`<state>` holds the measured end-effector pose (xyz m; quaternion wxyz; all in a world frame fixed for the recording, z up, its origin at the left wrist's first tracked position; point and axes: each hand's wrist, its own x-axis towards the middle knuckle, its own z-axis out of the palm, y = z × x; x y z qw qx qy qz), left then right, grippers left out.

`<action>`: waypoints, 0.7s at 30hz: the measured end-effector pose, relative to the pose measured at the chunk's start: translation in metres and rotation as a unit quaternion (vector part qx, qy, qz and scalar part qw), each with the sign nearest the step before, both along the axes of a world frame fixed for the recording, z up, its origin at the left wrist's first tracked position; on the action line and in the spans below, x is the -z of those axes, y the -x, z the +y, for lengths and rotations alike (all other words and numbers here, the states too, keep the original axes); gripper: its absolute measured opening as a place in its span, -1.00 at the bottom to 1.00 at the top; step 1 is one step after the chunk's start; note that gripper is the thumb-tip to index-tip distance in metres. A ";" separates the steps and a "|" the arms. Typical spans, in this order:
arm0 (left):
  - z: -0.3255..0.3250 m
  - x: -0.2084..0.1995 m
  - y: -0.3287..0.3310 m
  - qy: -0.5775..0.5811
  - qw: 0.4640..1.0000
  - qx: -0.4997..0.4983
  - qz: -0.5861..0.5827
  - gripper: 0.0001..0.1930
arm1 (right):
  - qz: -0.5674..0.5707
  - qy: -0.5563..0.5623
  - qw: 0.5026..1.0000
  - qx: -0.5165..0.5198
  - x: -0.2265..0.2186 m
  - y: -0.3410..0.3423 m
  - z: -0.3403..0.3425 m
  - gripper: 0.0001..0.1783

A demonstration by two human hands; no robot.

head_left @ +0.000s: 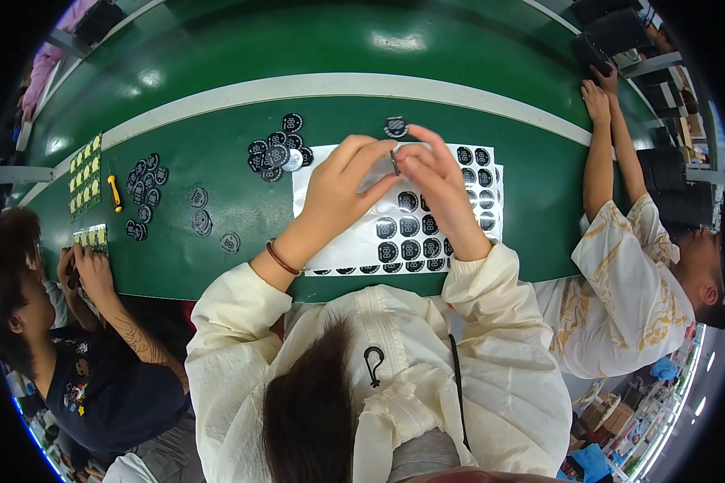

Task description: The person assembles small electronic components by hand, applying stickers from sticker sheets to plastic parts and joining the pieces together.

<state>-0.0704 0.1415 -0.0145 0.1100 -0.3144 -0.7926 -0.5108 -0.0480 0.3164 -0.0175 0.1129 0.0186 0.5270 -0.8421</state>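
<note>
My left hand [348,183] is closed, thumb and index finger pinching a small dark disc [395,163] seen almost edge-on. Against its other side, the bent fingers of my right hand [441,183] press close. My right index finger stretches out, its tip at the edge of a round black label [395,126] with pale markings; whether the label sticks to it or lies beyond, I cannot tell. Beneath both hands lies a white sheet [322,249] with rows of similar round black stickers [409,227]. My hands hide part of it.
A heap of black discs [276,155] lies left of the sheet, with more loose discs [203,222] farther left. Beyond are a yellow-handled screwdriver [114,194] and pale-dotted boards [85,177]. Co-workers sit on both sides. A white strip [362,84] crosses the green table.
</note>
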 end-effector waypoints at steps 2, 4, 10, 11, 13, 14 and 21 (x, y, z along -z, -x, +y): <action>0.001 0.002 0.003 0.048 0.992 -0.062 0.103 -0.57 | 0.039 -0.051 0.997 0.034 -0.002 -0.001 -0.001 -0.45; 0.001 0.005 0.002 0.062 0.991 -0.057 0.101 -0.57 | 0.138 -0.144 0.978 0.054 -0.003 0.000 -0.004 -0.44; 0.001 0.006 0.003 0.073 0.994 -0.037 0.077 -0.58 | 0.168 -0.181 0.968 0.056 -0.004 -0.001 -0.004 -0.40; 0.000 0.005 0.004 0.073 0.994 -0.037 0.075 -0.58 | 0.143 -0.167 0.973 0.062 -0.005 -0.001 -0.003 -0.41; -0.001 0.003 0.005 0.041 0.999 -0.017 0.020 -0.58 | 0.094 -0.141 0.983 0.076 -0.006 0.000 0.000 -0.43; -0.001 0.003 0.006 0.025 1.000 -0.007 -0.007 -0.57 | 0.093 -0.140 0.983 0.076 -0.007 0.000 0.000 -0.43; -0.001 0.000 0.006 -0.066 0.991 0.057 -0.104 -0.58 | 0.071 -0.099 0.991 0.055 -0.015 -0.001 0.004 -0.53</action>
